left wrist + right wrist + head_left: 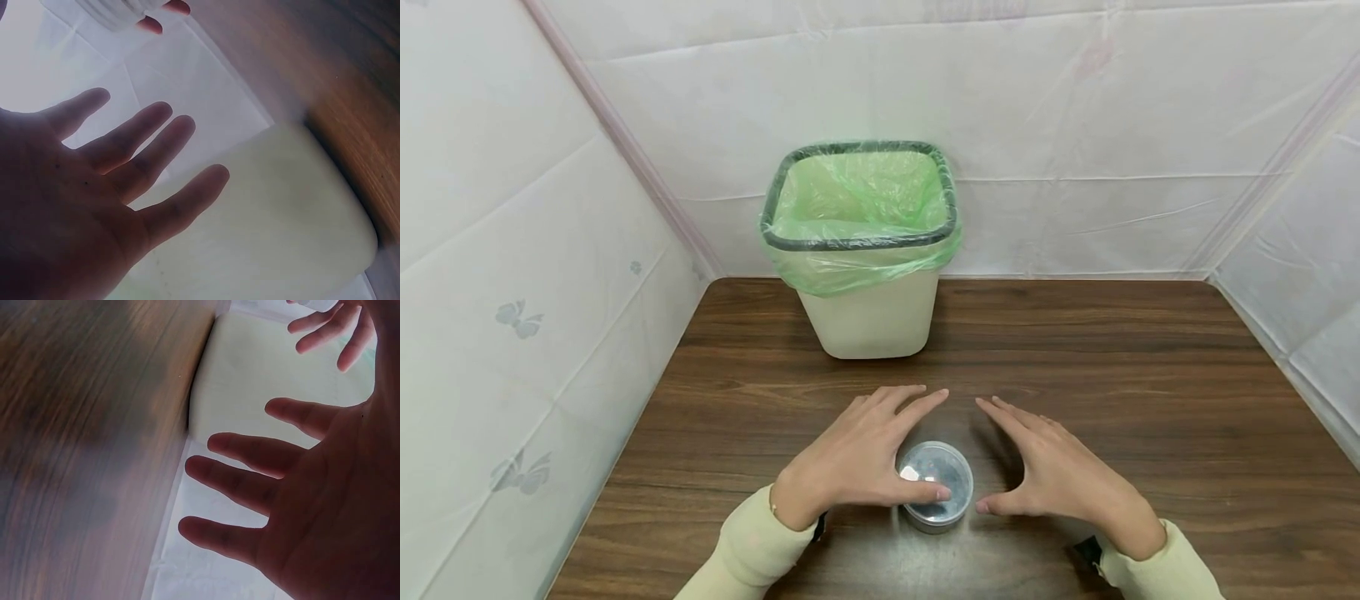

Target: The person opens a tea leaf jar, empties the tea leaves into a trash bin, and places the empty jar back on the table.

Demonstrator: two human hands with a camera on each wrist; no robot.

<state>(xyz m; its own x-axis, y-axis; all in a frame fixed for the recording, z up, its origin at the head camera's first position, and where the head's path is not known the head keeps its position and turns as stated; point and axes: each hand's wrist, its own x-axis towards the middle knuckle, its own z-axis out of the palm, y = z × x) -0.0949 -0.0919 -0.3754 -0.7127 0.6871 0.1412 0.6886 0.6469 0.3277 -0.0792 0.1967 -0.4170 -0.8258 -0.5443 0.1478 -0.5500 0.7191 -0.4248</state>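
My left hand (865,454) and my right hand (1060,467) face each other with a gap between them, and neither is gripping anything. On both, the fingers are long, spread and only slightly bent, with the thumbs held away from them. Between my hands is a low, round, greyish see-through container with a shiny, clear-looking top (936,462). From above, my left thumb lies across that top; I cannot tell whether it touches. My right thumb points at the container's other side, just beside it, with a narrow strip showing between. The wrist views catch only a bit of the container at their top edges, and I cannot tell whether it rests on the dark brown wood-grain table (1112,358) or is raised above it.

Ahead of my fingertips, near the table's far edge, an upright, tapered cream bin (876,321) with a dark rim carries a translucent green plastic liner (842,271), folded over outside. Behind and alongside hang white sheets (1037,100), with grey bow prints on my left. My sleeves (760,533) are pale yellow.
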